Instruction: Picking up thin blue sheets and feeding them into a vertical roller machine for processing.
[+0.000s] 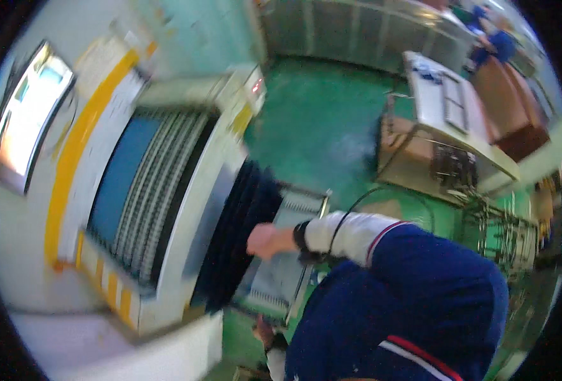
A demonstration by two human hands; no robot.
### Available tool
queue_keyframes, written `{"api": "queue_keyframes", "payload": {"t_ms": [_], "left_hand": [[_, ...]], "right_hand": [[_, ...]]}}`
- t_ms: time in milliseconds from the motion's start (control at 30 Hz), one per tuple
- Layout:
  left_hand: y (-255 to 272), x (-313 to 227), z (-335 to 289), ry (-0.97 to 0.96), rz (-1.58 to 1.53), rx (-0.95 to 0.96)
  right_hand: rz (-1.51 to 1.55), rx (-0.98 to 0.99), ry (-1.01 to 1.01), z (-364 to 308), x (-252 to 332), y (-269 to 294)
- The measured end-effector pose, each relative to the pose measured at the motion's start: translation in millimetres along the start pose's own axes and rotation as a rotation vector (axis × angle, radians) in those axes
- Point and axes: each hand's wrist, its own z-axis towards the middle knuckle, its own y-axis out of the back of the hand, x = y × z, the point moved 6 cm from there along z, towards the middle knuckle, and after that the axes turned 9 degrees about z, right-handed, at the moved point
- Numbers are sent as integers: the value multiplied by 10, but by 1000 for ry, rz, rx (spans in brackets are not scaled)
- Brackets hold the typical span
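My right hand (269, 241) reaches across to a dark, ribbed rack-like block (239, 232). Its fingers look closed at the block's near side, but blur hides what they grip. Lower down, my left hand (264, 331) is at the corner of a metal-framed cart or rack (274, 282) with a pale panel and toothed strips. Its fingers are small and smeared, and I cannot tell whether they hold the frame. The ribbed block stands between this frame and a cream-coloured machine (198, 190). On the machine's top is a bed of rollers (160, 197) beside a blue surface.
A bright screen (32, 117) is at the far left, near a yellow stripe (81, 152). A white-topped table (443, 95) stands at the upper right, with brown cartons (506, 108) beside it. Metal racks (500, 232) are on the right. A person (500, 44) in blue is at the far right.
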Motion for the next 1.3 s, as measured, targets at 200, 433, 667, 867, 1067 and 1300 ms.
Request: {"api": "queue_keyframes", "payload": {"t_ms": [200,433,667,867,1067,1300], "left_hand": [[61,27,-111,2,-24,82],[5,15,-80,223,-247,98],[-13,-448,-436,110,-101,83],[-14,-267,-340,80,-23,32],[-67,-279,-307,120,18,87],[-63,-90,-66,170,135,-139]], "right_hand": [[-72,201,-39,136,-30,-150],[-122,276,35,204,-40,-79],[-110,248,76,358,-98,-23],[-155,357,26,468,-185,-64],[-123,248,73,496,-206,-2],[-136,281,40,446,-142,10]]}}
